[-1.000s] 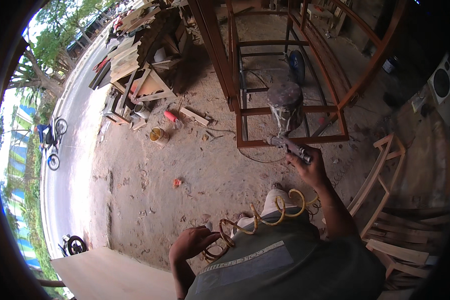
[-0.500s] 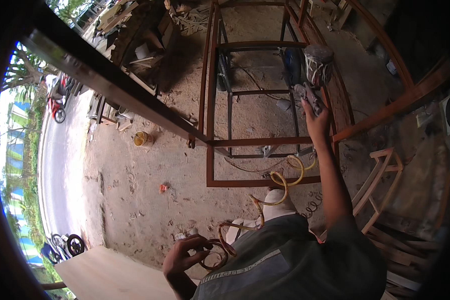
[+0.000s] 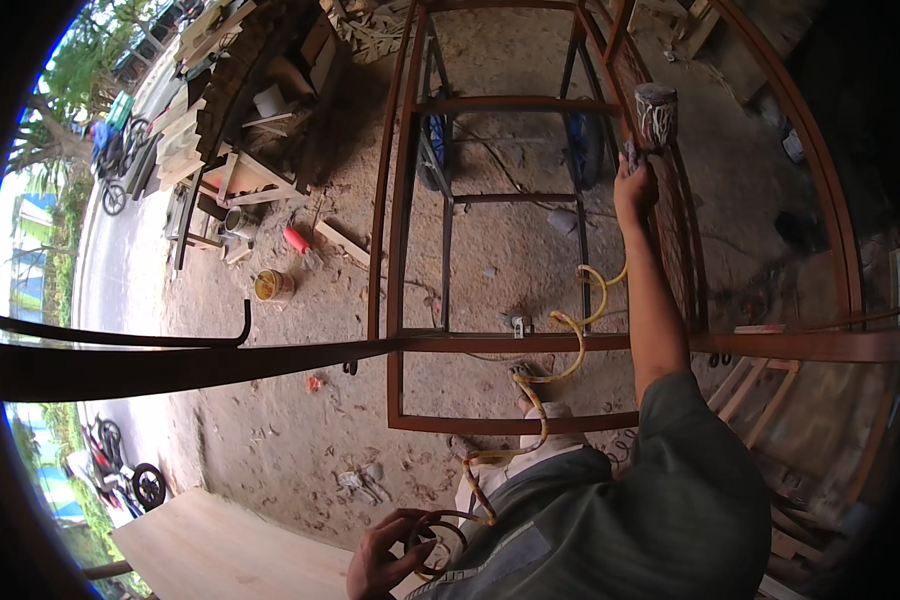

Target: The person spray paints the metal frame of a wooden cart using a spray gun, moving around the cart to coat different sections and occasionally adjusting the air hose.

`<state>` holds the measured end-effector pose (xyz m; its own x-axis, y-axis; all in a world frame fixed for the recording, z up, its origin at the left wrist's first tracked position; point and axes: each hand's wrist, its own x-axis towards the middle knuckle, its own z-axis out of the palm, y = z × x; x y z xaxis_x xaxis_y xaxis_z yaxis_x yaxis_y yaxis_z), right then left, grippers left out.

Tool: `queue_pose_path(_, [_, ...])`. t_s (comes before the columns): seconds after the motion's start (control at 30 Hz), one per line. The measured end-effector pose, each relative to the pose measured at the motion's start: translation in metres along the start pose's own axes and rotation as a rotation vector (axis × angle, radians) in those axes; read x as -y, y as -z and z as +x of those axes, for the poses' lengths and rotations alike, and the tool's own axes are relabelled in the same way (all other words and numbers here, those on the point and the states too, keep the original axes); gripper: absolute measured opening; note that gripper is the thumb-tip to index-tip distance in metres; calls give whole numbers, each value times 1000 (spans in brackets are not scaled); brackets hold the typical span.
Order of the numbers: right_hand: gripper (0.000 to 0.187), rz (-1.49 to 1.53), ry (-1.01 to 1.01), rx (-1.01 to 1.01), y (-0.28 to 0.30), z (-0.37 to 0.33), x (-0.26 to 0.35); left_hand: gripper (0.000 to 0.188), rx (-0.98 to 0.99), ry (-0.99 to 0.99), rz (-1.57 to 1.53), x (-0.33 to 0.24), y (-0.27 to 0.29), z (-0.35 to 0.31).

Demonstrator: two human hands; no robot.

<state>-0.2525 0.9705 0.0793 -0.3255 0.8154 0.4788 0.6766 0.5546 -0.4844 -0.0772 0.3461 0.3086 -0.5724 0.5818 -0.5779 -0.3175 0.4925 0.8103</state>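
A spray gun (image 3: 631, 153) at arm's length by the brown frame (image 3: 470, 343).
From here I see the right hand (image 3: 637, 188) wrapped around it, paint-streaked cup (image 3: 657, 115) just beyond; the left hand (image 3: 388, 548) curls its fingers around loops of yellow coiled hose (image 3: 537, 379).

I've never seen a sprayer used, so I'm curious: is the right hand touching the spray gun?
Touching: the head view shows the right hand closed around the spray gun, whose cup shows just beyond the fist.

Dusty floor (image 3: 280, 440), sunlit road (image 3: 120, 280), green trees (image 3: 85, 60)
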Motion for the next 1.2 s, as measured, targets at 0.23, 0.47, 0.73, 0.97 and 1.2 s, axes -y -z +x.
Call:
queue_pose_path(0.23, [38, 238, 30, 23, -48, -1, 13, 27, 16, 29, -18, -7, 3, 17])
queue_pose_path(0.47, [37, 422, 64, 134, -57, -34, 79, 25, -38, 16, 62, -25, 2, 23])
queue_pose_path(0.73, [41, 575, 39, 259, -72, -64, 154, 24, -128, -22, 31, -28, -3, 17])
queue_pose_path(0.97, [42, 716, 92, 426, -87, -84, 198, 19, -169, 17, 41, -38, -8, 17])
queue_pose_path(1.2, [38, 714, 107, 486, -115, -68, 204, 18, -192, 7, 38, -30, -10, 14])
